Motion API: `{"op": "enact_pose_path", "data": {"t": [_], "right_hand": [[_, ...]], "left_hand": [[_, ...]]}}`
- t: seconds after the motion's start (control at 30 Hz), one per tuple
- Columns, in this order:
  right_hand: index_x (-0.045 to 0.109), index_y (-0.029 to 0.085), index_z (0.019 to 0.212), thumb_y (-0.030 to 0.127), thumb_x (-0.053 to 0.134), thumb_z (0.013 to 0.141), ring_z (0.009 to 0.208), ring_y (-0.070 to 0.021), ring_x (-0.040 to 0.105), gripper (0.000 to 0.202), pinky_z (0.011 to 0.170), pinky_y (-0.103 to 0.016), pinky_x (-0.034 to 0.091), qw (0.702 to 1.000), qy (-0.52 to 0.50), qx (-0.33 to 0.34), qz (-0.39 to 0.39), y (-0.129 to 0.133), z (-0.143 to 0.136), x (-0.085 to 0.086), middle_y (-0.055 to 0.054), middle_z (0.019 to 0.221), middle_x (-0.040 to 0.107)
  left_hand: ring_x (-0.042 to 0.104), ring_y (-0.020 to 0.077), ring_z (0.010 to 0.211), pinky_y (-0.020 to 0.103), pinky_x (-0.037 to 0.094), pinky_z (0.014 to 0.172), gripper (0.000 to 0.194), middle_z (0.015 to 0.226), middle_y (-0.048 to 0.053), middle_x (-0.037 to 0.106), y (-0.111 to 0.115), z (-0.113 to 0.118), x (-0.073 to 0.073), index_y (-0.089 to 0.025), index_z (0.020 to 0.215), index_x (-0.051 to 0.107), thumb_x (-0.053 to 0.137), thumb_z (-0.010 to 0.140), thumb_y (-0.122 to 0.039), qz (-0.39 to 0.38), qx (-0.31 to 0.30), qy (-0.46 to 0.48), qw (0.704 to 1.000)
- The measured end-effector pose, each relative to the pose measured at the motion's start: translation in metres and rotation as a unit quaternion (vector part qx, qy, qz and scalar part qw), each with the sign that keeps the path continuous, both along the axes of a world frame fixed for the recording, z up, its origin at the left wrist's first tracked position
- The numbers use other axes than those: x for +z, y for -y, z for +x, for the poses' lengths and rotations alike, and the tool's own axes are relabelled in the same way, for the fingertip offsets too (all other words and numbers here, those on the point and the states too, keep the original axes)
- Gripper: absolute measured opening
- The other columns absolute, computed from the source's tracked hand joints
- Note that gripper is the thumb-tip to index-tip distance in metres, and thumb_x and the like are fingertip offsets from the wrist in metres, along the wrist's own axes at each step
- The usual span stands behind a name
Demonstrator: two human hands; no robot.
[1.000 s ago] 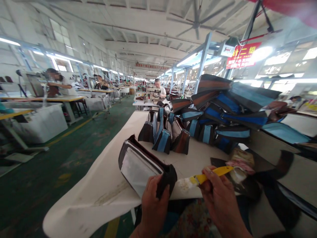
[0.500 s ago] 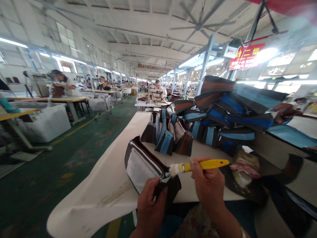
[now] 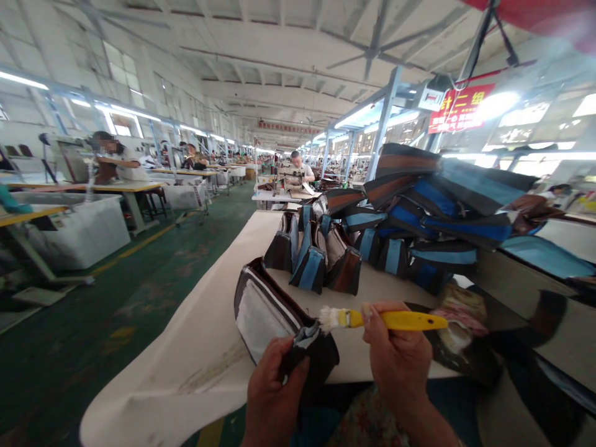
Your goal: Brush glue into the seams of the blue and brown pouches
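Observation:
A dark bag piece (image 3: 267,310) with a pale grey panel and a brown inner edge rests tilted over the near part of the table. My left hand (image 3: 277,385) pinches its near right corner, where a light grey flap is folded. My right hand (image 3: 398,357) holds a brush (image 3: 405,320) by its yellow handle. The brush's whitish bristles point left, just beside that corner; whether they touch it I cannot tell.
Several striped bag pieces (image 3: 310,270) stand beyond on the pale tabletop (image 3: 214,329), with a tall heap (image 3: 433,198) at the right. A stained container (image 3: 459,329) sits right of my right hand. People work at machines farther off.
The brush and my right hand have moved slightly right and down, and the bristles have drawn back from the flap. My left hand has shifted a little left.

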State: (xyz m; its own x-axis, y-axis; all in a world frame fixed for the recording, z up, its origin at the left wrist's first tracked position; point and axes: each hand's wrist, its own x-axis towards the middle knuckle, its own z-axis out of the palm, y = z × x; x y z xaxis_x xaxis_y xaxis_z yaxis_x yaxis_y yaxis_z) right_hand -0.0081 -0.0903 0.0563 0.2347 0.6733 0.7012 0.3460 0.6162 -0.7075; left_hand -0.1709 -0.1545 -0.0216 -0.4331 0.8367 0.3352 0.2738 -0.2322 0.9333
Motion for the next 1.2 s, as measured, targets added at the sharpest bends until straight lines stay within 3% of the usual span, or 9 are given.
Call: {"op": "enact_pose_path", "data": {"t": [0.13, 0.27, 0.33, 0.4, 0.5, 0.57, 0.73, 1.03, 1.2], "right_hand": [[0.057, 0.021, 0.085, 0.022, 0.057, 0.093, 0.059, -0.0120, 0.060, 0.008, 0.058, -0.023, 0.048, 0.983, 0.133, 0.081, 0.102, -0.006, 0.002, -0.011, 0.003, 0.069, 0.060], [0.059, 0.021, 0.091, 0.016, 0.060, 0.091, 0.066, -0.0131, 0.062, 0.004, 0.062, -0.025, 0.049, 0.985, 0.107, 0.053, 0.125, -0.009, 0.005, -0.013, 0.000, 0.078, 0.062], [0.058, 0.021, 0.094, 0.014, 0.059, 0.091, 0.072, -0.0145, 0.064, 0.008, 0.065, -0.026, 0.051, 0.982, 0.096, 0.089, 0.139, -0.007, 0.003, -0.011, -0.001, 0.082, 0.063], [0.057, 0.020, 0.095, 0.012, 0.058, 0.091, 0.075, -0.0157, 0.065, 0.009, 0.067, -0.027, 0.053, 0.966, 0.142, 0.125, 0.174, -0.006, 0.001, -0.009, -0.002, 0.081, 0.063], [0.057, 0.019, 0.095, 0.011, 0.060, 0.090, 0.076, -0.0171, 0.065, 0.011, 0.067, -0.027, 0.053, 0.951, 0.200, 0.092, 0.217, -0.007, 0.001, -0.008, -0.002, 0.080, 0.063], [0.056, 0.019, 0.097, 0.009, 0.059, 0.089, 0.078, -0.0182, 0.065, 0.013, 0.067, -0.028, 0.054, 0.958, 0.180, 0.072, 0.211, -0.006, 0.005, -0.008, -0.003, 0.081, 0.063], [0.056, 0.019, 0.100, 0.007, 0.057, 0.088, 0.079, -0.0187, 0.065, 0.017, 0.064, -0.028, 0.053, 0.960, 0.175, 0.121, 0.182, 0.015, 0.007, -0.006, -0.005, 0.082, 0.064], [0.057, 0.017, 0.098, 0.006, 0.053, 0.086, 0.065, -0.0169, 0.061, 0.016, 0.063, -0.031, 0.055, 0.949, 0.166, 0.166, 0.213, 0.035, -0.030, 0.003, -0.003, 0.074, 0.060], [0.056, 0.019, 0.100, 0.007, 0.056, 0.087, 0.075, -0.0184, 0.065, 0.017, 0.065, -0.029, 0.055, 0.960, 0.153, 0.126, 0.199, 0.033, -0.023, 0.007, -0.003, 0.076, 0.061]], "left_hand": [[0.067, 0.0197, 0.086, 0.027, 0.055, 0.077, 0.027, 0.092, 0.002, 0.071, 0.003, -0.001, 0.009, -0.021, 0.102, 0.069, 0.069, 0.078, -0.035, -0.040, -0.053, 0.073, 0.995], [0.066, 0.0191, 0.085, 0.025, 0.053, 0.076, 0.029, 0.090, 0.001, 0.072, 0.004, -0.003, 0.011, -0.020, 0.100, 0.069, 0.073, 0.075, -0.034, -0.044, -0.034, 0.111, 0.992], [0.066, 0.0190, 0.086, 0.025, 0.053, 0.077, 0.031, 0.091, 0.001, 0.072, 0.004, -0.003, 0.011, -0.020, 0.100, 0.068, 0.074, 0.073, -0.034, -0.046, -0.034, 0.120, 0.991], [0.065, 0.0189, 0.086, 0.025, 0.053, 0.077, 0.031, 0.092, 0.001, 0.071, 0.003, -0.002, 0.012, -0.020, 0.100, 0.068, 0.074, 0.074, -0.034, -0.048, -0.052, 0.126, 0.989], [0.065, 0.0178, 0.084, 0.024, 0.053, 0.076, 0.030, 0.088, 0.000, 0.071, 0.002, -0.001, 0.014, -0.019, 0.099, 0.069, 0.074, 0.073, -0.034, -0.048, -0.060, 0.136, 0.988], [0.065, 0.0175, 0.082, 0.024, 0.053, 0.073, 0.030, 0.087, 0.001, 0.070, 0.001, -0.002, 0.014, -0.018, 0.099, 0.068, 0.073, 0.074, -0.034, -0.054, -0.070, 0.142, 0.986], [0.065, 0.0167, 0.081, 0.025, 0.054, 0.073, 0.029, 0.089, 0.000, 0.070, 0.000, -0.003, 0.009, -0.020, 0.103, 0.065, 0.071, 0.078, -0.033, -0.046, -0.092, 0.135, 0.986], [0.063, 0.0163, 0.077, 0.027, 0.054, 0.071, 0.015, 0.084, 0.001, 0.064, 0.004, 0.011, 0.012, -0.020, 0.091, 0.067, 0.068, 0.080, -0.030, 0.029, -0.063, 0.079, 0.994], [0.064, 0.0160, 0.076, 0.026, 0.054, 0.070, 0.017, 0.084, 0.000, 0.065, 0.006, 0.009, 0.007, -0.021, 0.093, 0.067, 0.070, 0.077, -0.026, 0.019, -0.038, 0.051, 0.998]]}}
